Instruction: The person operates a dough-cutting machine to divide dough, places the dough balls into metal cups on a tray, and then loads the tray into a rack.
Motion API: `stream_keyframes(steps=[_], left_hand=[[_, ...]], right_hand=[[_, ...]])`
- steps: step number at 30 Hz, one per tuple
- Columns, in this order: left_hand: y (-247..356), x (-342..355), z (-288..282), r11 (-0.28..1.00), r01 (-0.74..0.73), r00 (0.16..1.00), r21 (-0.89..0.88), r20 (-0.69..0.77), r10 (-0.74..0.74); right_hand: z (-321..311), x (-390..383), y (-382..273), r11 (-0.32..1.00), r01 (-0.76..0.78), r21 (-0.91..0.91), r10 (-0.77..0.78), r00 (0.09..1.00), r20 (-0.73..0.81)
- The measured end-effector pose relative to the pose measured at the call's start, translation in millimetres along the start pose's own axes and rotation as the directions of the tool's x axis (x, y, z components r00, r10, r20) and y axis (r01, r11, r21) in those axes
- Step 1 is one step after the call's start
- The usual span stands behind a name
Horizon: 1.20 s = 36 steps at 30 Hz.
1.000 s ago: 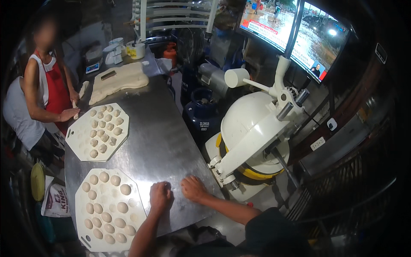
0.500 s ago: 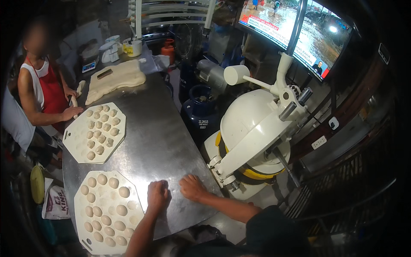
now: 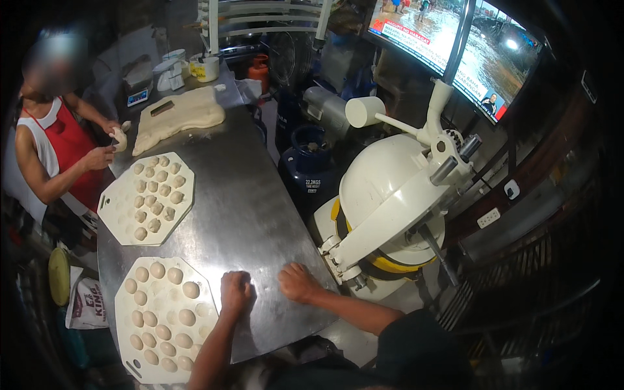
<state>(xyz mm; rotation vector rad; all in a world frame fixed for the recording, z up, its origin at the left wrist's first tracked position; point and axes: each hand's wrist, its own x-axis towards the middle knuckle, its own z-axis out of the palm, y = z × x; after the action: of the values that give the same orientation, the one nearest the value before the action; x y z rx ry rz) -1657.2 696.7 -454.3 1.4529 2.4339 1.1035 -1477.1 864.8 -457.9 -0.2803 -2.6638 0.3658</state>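
Right of the near tray (image 3: 162,299), left hand (image 3: 235,294) and right hand (image 3: 299,285) are resting, fingers curled, around anything or not I cannot tell, while dough balls (image 3: 163,332) are sitting on it, probably light, soft, best cupped whole.

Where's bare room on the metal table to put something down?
The metal table is barest up its middle, bounded by the dough slab beyond, the near tray and far tray at left, and the left hand and right hand at the near end. A narrower gap lies between the hands. The left side is crowded: dough balls on both trays.
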Motion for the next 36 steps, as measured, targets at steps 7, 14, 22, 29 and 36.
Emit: stream_keyframes(steps=[7, 14, 22, 29, 36], left_hand=[[43.9, -1.7, 15.8, 0.999, -0.032, 0.997, -0.008, -0.064, 0.031], [-34.0, -67.0, 3.4, 0.996, -0.031, 0.987, 0.078, 0.160, 0.018], [28.4, 13.0, 10.3, 0.996, -0.059, 0.985, -0.066, -0.168, 0.047], [-22.4, -32.8, -20.3, 0.995, -0.086, 0.993, -0.059, 0.081, 0.091], [6.1, -26.7, 18.1, 0.994, 0.002, 0.985, -0.113, -0.170, -0.021]], right_hand=[[20.6, 22.2, -32.0, 0.982, -0.072, 0.174, 0.072, 0.997, 0.005], [-12.4, -35.5, -5.3, 0.987, 0.117, 0.109, -0.124, 0.990, 0.064], [29.5, 51.1, -19.9, 0.997, 0.025, 0.069, -0.021, 0.998, -0.054], [-0.7, 0.3, 13.6, 0.967, 0.155, 0.202, -0.178, 0.979, 0.098], [40.6, 23.2, -40.2, 0.987, 0.033, 0.160, -0.034, 0.999, 0.002]])
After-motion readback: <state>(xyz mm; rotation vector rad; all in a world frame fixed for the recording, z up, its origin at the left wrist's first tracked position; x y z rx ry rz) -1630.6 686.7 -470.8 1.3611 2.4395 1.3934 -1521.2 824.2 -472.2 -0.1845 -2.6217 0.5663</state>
